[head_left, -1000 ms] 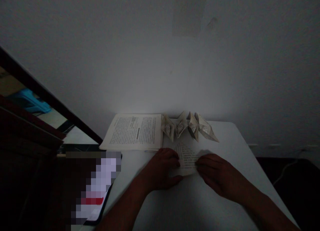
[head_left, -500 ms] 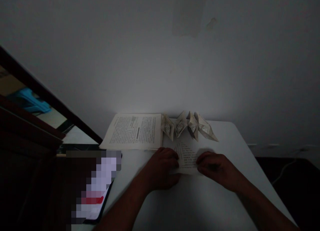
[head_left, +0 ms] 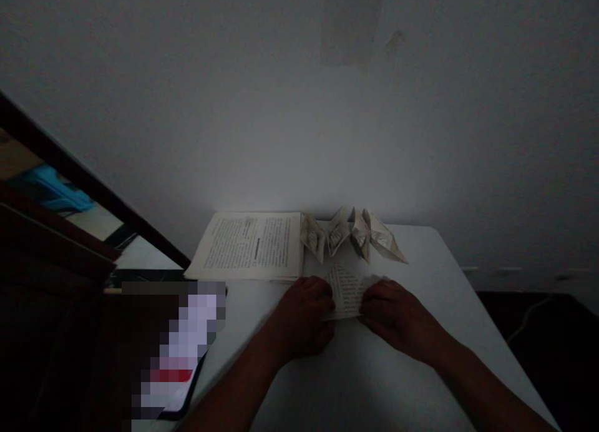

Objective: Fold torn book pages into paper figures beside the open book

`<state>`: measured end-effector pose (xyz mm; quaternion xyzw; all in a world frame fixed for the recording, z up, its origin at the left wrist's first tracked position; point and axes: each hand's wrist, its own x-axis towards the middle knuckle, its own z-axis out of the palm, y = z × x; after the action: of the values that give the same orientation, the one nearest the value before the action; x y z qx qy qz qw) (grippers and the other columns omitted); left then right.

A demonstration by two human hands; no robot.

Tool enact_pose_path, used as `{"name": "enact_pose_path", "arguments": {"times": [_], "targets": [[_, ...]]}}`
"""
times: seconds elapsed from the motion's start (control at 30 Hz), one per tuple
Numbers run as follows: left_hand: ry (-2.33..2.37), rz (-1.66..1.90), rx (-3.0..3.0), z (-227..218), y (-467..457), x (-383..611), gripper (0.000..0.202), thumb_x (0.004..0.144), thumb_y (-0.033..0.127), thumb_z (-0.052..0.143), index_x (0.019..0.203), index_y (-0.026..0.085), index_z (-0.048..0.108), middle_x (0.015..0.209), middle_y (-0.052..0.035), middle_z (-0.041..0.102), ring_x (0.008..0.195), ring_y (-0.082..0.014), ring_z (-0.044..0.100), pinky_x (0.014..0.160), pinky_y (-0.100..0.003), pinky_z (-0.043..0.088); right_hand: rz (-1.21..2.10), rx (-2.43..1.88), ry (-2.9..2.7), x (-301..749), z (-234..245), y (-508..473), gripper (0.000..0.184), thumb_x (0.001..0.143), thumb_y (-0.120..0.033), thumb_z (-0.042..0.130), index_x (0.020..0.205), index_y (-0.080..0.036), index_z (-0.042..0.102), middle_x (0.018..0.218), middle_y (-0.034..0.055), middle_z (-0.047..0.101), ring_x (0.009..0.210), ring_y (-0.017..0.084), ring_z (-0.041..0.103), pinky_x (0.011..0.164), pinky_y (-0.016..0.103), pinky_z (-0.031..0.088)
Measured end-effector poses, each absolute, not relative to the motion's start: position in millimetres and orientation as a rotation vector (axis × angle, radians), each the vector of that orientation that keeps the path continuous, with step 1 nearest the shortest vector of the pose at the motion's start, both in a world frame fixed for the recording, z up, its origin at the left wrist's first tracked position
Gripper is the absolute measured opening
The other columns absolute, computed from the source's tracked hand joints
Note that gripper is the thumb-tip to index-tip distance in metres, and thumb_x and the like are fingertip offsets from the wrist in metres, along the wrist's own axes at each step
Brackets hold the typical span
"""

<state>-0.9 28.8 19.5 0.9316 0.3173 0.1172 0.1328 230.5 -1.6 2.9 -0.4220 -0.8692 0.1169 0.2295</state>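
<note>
A small printed sheet of paper (head_left: 347,288), partly folded, lies on the white table (head_left: 374,382) between my hands. My left hand (head_left: 302,316) presses on its left edge with fingers curled over it. My right hand (head_left: 397,316) holds down its right edge, fingers bent and together. Behind the sheet, several folded paper boats (head_left: 350,235) stand in a row near the wall. The light is dim and the fingertips are hard to make out.
A stack of printed pages (head_left: 250,245) lies at the table's back left. A blurred-out tablet or phone (head_left: 178,351) rests at the left front edge. Dark wooden furniture (head_left: 51,245) fills the left side. A white wall stands close behind the table.
My right hand has slid left, closer to my left hand, and the visible part of the sheet between them has become narrower. The left hand stays in place.
</note>
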Motion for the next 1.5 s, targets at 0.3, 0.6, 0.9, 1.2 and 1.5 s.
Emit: {"name": "enact_pose_path", "arguments": {"times": [0.3, 0.6, 0.9, 1.2, 1.5], "targets": [[1.035, 0.219, 2.802, 16, 29, 9, 0.012, 0.082, 0.025, 0.053, 0.076, 0.017, 0.059, 0.084, -0.0055, 0.059, 0.08, -0.0202, 0.052, 0.072, -0.033, 0.041, 0.322, -1.175, -2.327, 230, 0, 1, 0.012, 0.084, -0.026, 0.057, 0.084, -0.022, 0.068, 0.082, 0.0052, 0.067, 0.081, 0.019, 0.06, 0.076, 0.035, 0.046], [1.125, 0.168, 2.679, 15, 35, 12, 0.012, 0.081, 0.024, 0.053, 0.078, 0.015, 0.061, 0.079, -0.0058, 0.062, 0.077, -0.021, 0.058, 0.069, -0.032, 0.044, 0.528, -1.394, -2.109, 228, -6, 7, 0.015, 0.082, -0.034, 0.06, 0.079, -0.021, 0.066, 0.076, 0.0043, 0.067, 0.073, 0.019, 0.061, 0.068, 0.031, 0.049], [1.179, 0.053, 2.608, 18, 43, 19, 0.025, 0.084, 0.033, 0.049, 0.082, 0.014, 0.065, 0.083, -0.009, 0.066, 0.079, -0.0248, 0.062, 0.071, -0.036, 0.047, 0.582, -1.52, -2.029, 225, -9, 8, 0.019, 0.08, -0.037, 0.061, 0.083, -0.02, 0.068, 0.081, 0.0043, 0.069, 0.075, 0.019, 0.063, 0.07, 0.031, 0.048], [1.221, -0.173, 2.562, 27, 55, 25, 0.029, 0.08, 0.039, 0.052, 0.086, 0.015, 0.067, 0.089, -0.0106, 0.068, 0.085, -0.026, 0.064, 0.071, -0.033, 0.049, 0.668, -1.705, -2.133, 214, 16, 16, 0.02, 0.075, -0.041, 0.063, 0.079, -0.022, 0.07, 0.079, 0.0015, 0.071, 0.073, 0.019, 0.063, 0.063, 0.026, 0.043], [1.245, -0.182, 2.518, 30, 54, 26, 0.036, 0.082, 0.043, 0.049, 0.09, 0.013, 0.067, 0.091, -0.0127, 0.069, 0.086, -0.0285, 0.065, 0.072, -0.036, 0.05, 0.581, -1.875, -2.215, 204, 24, 26, 0.024, 0.071, -0.046, 0.065, 0.07, -0.022, 0.07, 0.072, 0.0027, 0.07, 0.071, 0.02, 0.062, 0.057, 0.026, 0.036]]}}
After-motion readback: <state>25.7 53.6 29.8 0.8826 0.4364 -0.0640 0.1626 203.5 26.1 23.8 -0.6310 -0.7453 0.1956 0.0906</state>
